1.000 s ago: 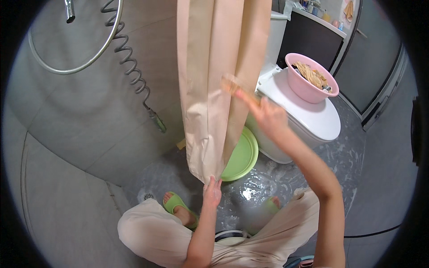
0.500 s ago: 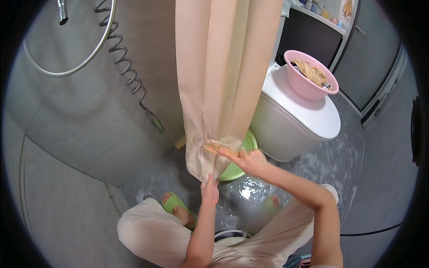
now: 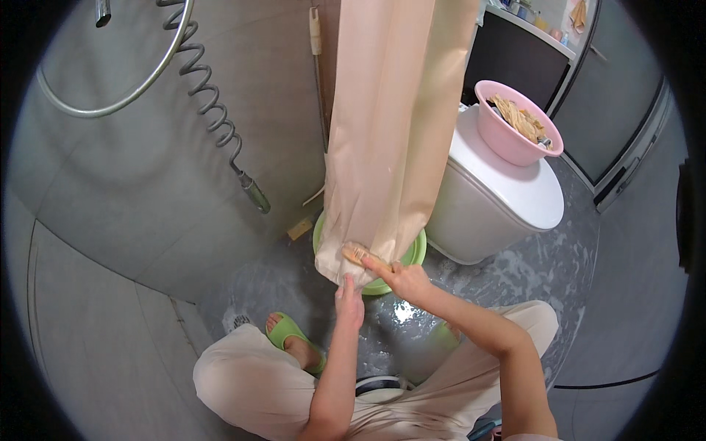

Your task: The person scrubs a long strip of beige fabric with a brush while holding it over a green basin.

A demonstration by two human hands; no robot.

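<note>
A long pale peach curtain (image 3: 390, 110) hangs down in front of me, its lower end wet. My left hand (image 3: 349, 305) grips the bottom edge of the cloth from below. In my right hand (image 3: 407, 282) is a wooden scrubbing brush (image 3: 359, 255), held by its handle, with its head against the wet cloth just above my left hand. The brush's bristles are hidden. Under and behind the curtain's end stands a green basin (image 3: 417, 253), partly covered by the cloth.
To the right is a white toilet (image 3: 485, 198) with a pink basin (image 3: 515, 140) of cloth on its lid. A coiled grey hose with a sprayer (image 3: 254, 192) hangs at the left wall. Soapy water wets the grey floor (image 3: 507, 275). A small wooden block (image 3: 300, 229) lies by the wall.
The curtain has swung right, uncovering a stick against the wall and more of the green basin. The brush has shifted slightly down and right on the cloth. My left hand keeps its hold.
</note>
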